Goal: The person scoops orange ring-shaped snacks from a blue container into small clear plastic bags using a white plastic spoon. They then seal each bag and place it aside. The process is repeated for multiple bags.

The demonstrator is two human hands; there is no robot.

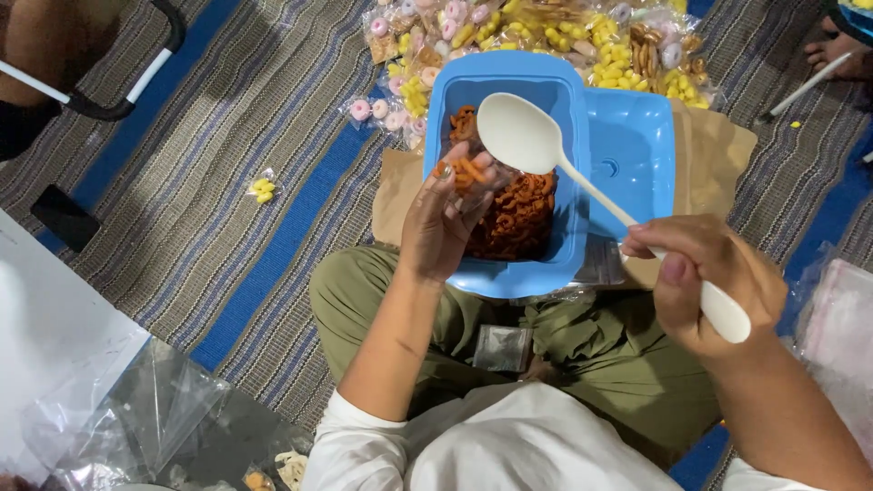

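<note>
- Striped woven mat (209,209) in grey, tan and blue covers the floor; the person sits cross-legged on it in olive trousers (582,345) and a white top.
- Blue plastic tub (505,273) sits on brown paper (718,155) just beyond the knees, near the middle of the scene. Its blue lid (632,155) lies touching the tub's right side.
- Tub holds orange curly snacks (518,218), heaped toward the near end.
- Left hand (441,223) is over the tub's left part. Grip: fingers closed around a small clear bag (468,177) with a few orange snacks in it; bag mouth faces right.
- Right hand (705,282) is near the right side, over the right knee. Grip: fingers closed around the handle of a white plastic spoon (527,136).
- Spoon bowl is above the far half of the tub, just beside the bag mouth, and looks empty. Contact with the bag: cannot tell.
- Far side, beyond the tub: pile of clear packets of mixed snacks (546,36), yellow, pink and brown.
- One small packet of yellow pieces (263,188) lies alone on the mat, left of the tub, well apart.
- Near left: crumpled clear plastic bags (136,418) beside a white sheet (45,336).
- Far left: dark phone (62,216) flat on the mat.
- Far right corner: another person's foot (841,50).
</note>
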